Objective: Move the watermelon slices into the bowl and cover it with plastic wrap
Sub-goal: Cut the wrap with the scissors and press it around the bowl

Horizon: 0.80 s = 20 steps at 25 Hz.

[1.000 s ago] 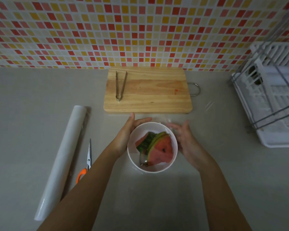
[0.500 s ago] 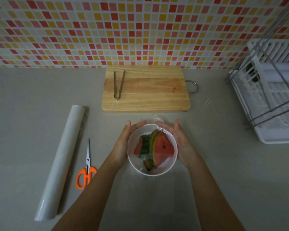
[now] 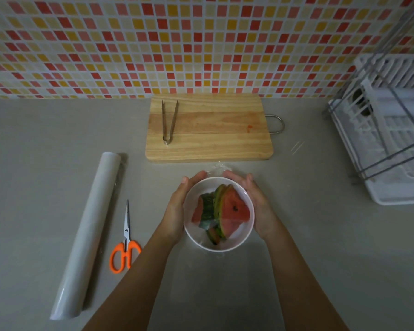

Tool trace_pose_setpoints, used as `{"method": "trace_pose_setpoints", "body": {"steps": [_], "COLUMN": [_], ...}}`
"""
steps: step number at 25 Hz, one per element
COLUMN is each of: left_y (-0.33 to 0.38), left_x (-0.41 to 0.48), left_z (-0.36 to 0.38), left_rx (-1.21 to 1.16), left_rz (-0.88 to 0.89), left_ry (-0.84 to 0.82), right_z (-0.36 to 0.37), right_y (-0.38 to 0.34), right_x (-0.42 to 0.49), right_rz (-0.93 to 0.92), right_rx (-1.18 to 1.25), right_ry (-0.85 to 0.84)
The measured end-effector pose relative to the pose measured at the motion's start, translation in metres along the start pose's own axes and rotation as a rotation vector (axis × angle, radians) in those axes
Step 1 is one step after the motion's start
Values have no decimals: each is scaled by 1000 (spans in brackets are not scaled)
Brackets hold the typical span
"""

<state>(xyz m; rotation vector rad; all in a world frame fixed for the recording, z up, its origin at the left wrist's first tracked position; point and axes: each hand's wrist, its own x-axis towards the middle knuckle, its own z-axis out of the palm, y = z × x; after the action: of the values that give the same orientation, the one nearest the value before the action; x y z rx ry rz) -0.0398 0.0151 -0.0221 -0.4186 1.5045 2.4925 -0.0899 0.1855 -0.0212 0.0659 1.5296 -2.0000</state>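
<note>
A white bowl (image 3: 245, 238) stands on the grey counter and holds several watermelon slices (image 3: 232, 211), red flesh and green rind. Clear plastic wrap (image 3: 216, 167) lies over the bowl and bunches up just behind its far rim. My left hand (image 3: 177, 206) presses against the bowl's left wall with its fingers laid along it. On the right wall, my right hand (image 3: 261, 211) presses the same way. The fingertips of both hands almost meet at the far rim.
Left on the counter lies the roll of plastic wrap (image 3: 91, 230), with orange-handled scissors (image 3: 126, 247) beside it. A wooden cutting board (image 3: 208, 130) with metal tongs (image 3: 169, 121) sits behind the bowl. A white dish rack (image 3: 387, 144) stands at the right.
Both hands have slid forward round the bowl's sides toward its far rim. The wrap now bunches behind the bowl. The bowl stays in place.
</note>
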Motion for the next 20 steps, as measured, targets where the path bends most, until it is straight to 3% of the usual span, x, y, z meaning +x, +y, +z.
{"method": "trace_pose_setpoints", "body": {"steps": [3,8,15,20], "left_y": [-1,-1,-1,-1], "left_x": [-1,-1,6,6], "left_z": [2,1,7,10], "left_rx": [61,219,272,301], "left_rz": [29,15,62,8], "left_ry": [42,102,224,398], "right_z": [2,6,10,14], "right_y": [4,4,6,5], "right_x": [1,4,9,8], "right_rz": [-40,49,186,138], "right_rx": [-62,-103,-408,-628], "right_ry": [71,140,308,573]}}
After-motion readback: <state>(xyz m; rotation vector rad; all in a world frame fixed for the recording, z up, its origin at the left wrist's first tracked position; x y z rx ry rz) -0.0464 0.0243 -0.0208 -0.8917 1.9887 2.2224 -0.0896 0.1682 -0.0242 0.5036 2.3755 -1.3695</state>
